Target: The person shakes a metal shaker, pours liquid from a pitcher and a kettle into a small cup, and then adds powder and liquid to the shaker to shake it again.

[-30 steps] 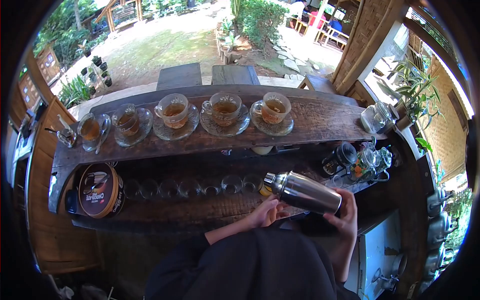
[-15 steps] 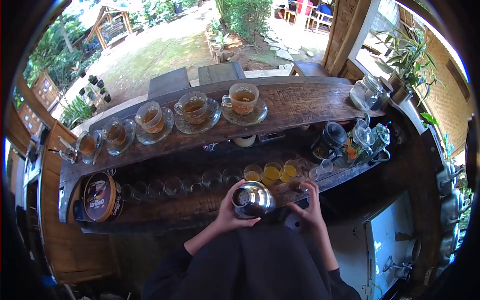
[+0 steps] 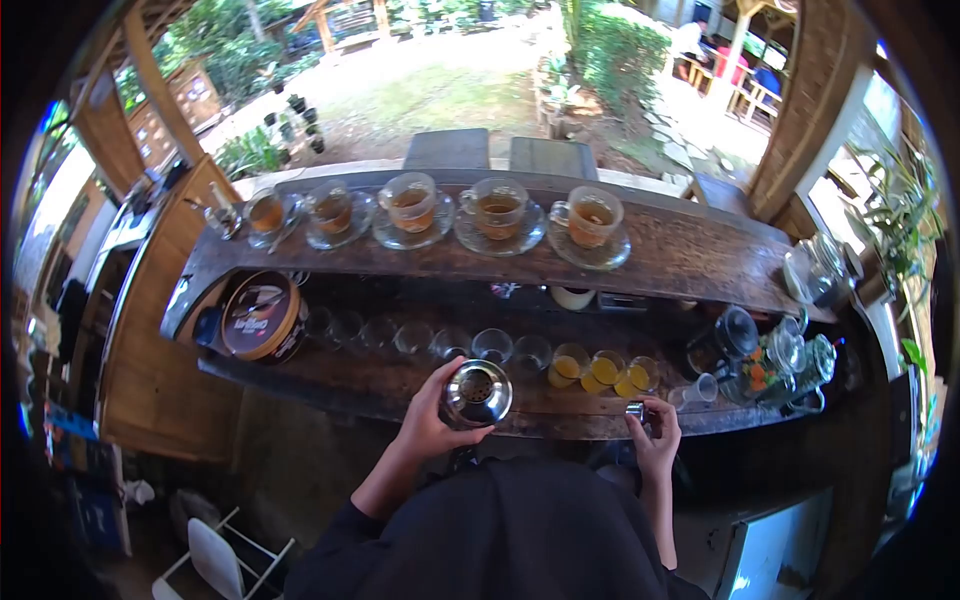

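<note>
A shiny metal cocktail shaker [image 3: 463,405] is gripped in my left hand [image 3: 425,418], its perforated strainer top turned up toward me. My right hand [image 3: 657,440] pinches a small metal shaker cap [image 3: 635,410] between thumb and fingers, apart from the shaker. Just beyond that hand, three glasses of yellow-orange drink [image 3: 602,370] are lined up on the lower wooden shelf. A row of clear glasses [image 3: 413,338] continues to their left, beyond the shaker.
Several glass cups of amber drink [image 3: 498,208] stand on saucers along the upper counter [image 3: 690,235]. A round tub [image 3: 262,315] sits at the lower shelf's left end. On the right are a small clear cup [image 3: 703,388], a French press [image 3: 722,335] and glass jugs [image 3: 785,352].
The view has swung left, so the counter appears further right. The shaker has tipped so its strainer faces more toward me. My right hand has moved further from the shaker.
</note>
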A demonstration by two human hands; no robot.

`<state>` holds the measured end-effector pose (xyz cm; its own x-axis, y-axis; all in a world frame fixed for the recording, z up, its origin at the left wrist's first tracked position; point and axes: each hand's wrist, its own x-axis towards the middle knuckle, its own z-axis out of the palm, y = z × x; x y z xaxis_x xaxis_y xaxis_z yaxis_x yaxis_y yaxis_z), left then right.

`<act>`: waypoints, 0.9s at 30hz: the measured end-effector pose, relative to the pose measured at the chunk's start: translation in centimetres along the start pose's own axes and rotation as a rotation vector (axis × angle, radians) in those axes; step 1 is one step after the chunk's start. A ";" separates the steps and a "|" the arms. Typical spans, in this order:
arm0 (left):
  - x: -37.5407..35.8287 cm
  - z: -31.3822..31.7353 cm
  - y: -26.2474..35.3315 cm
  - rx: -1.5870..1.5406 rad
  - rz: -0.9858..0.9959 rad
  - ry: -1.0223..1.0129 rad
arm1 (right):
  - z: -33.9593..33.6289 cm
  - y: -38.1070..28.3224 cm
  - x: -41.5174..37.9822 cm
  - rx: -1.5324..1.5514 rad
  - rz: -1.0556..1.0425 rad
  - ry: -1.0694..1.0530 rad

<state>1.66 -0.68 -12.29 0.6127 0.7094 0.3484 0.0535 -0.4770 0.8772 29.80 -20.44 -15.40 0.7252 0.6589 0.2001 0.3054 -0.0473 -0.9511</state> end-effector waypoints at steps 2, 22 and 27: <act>-0.1 0.1 0.2 0.006 -0.016 0.019 | 1.8 -3.9 0.8 0.129 -0.133 -0.160; 0.3 0.4 -0.4 0.078 -0.080 0.040 | 16.5 -11.5 4.1 0.035 -0.880 -0.543; -0.7 1.6 -4.0 -0.158 0.007 0.007 | 17.3 -10.1 3.0 0.120 -0.763 -0.470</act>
<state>2.30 -0.10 -16.55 0.6074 0.7099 0.3564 -0.0761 -0.3946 0.9157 18.25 -4.94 -9.29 0.0173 0.7188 0.6950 0.5143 0.5897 -0.6227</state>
